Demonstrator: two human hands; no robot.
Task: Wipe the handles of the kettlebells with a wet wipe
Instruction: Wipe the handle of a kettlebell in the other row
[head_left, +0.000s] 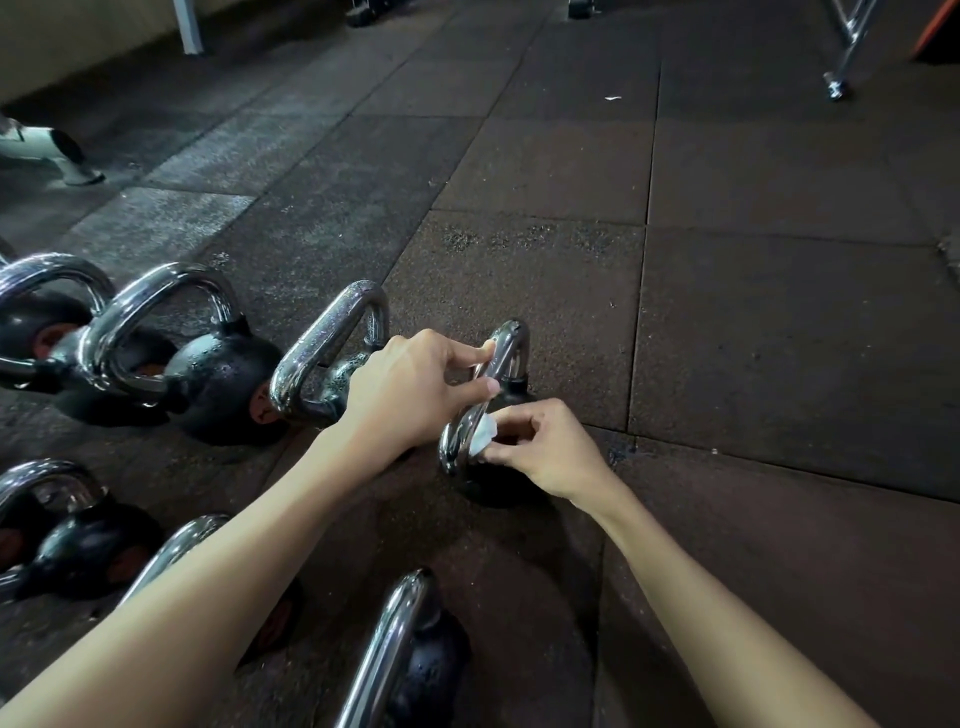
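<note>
Dark rubber tiles make up the gym floor (727, 312), and kettlebells (208, 364) stand on it in two rows at the left. Work is on the end kettlebell (514, 387) of the far row, the one furthest right.

Its handle (511, 332) is a chrome loop seen almost edge-on, its long axis running from low and near to high and far, leaning slightly right. The left hand (410, 395) reaches in from the left and pinches the middle of the loop between thumb and forefinger. The right hand (540, 447) sits nearer and lower, its fingers (511, 415) curled and pinching a small bunched white wipe (483, 434) against the handle's near, lower stretch.

From the wipe, the unwiped run seems to lie up and away along the loop, straight towards the left hand's grip, so that hand would likely have to shift.

The handle is bright and mirror-like above a black body that is mostly hidden.
</note>
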